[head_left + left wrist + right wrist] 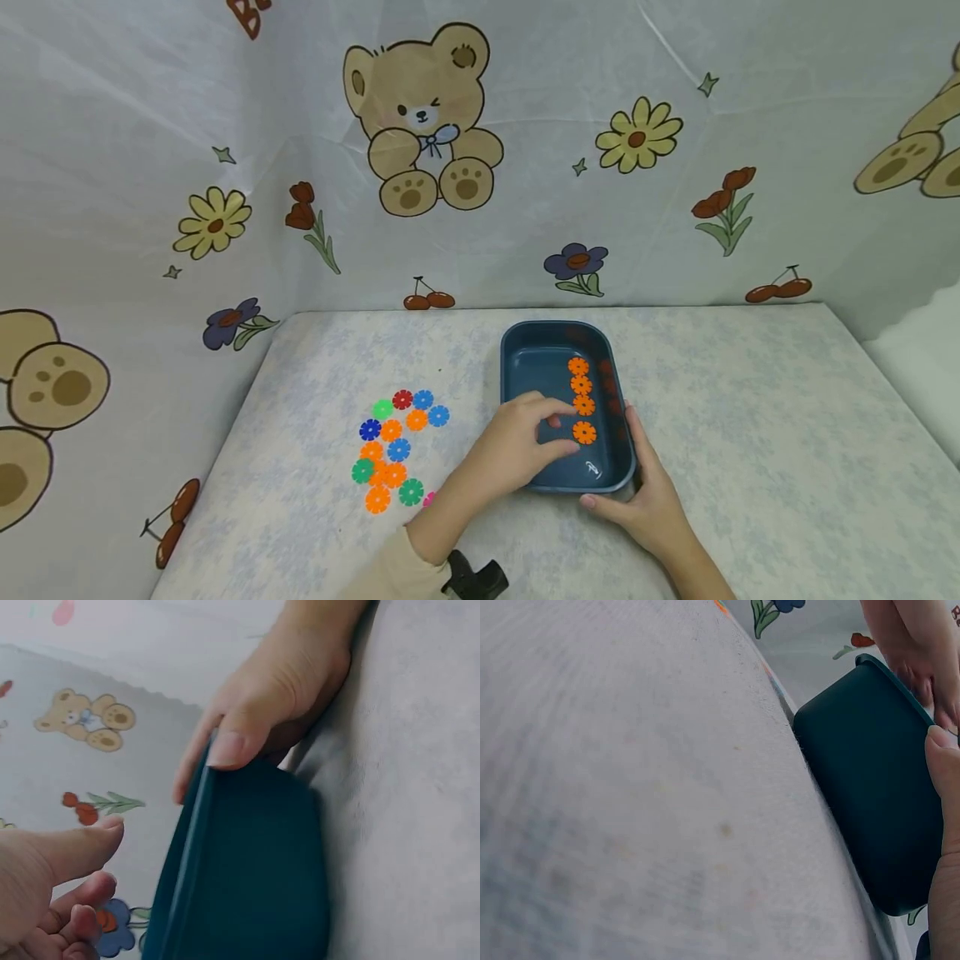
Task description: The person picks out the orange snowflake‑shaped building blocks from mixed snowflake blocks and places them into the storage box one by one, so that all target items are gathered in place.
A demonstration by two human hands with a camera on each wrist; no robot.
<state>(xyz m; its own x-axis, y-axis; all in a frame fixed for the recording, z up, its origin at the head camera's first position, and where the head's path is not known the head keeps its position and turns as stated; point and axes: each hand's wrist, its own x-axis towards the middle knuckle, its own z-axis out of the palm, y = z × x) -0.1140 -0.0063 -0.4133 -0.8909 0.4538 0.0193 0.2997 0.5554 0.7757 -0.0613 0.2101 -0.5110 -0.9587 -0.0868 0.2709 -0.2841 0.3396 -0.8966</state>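
Note:
A dark blue-green rectangular tray lies on the table. Several orange notched discs form a rough column inside, along its right side. Over the tray's left part reaches my left hand, its thumb and index finger apart and close to the two nearest discs. In the left wrist view that hand shows nothing between thumb and fingers. My right hand grips the tray's near right corner, thumb at the front and fingers along the right wall. The right wrist view shows its thumb at the rim.
Left of the tray lie several loose discs, among them a red one, a dark blue one and a green one. A pink disc is partly hidden by my left forearm. A patterned cloth hangs behind the table.

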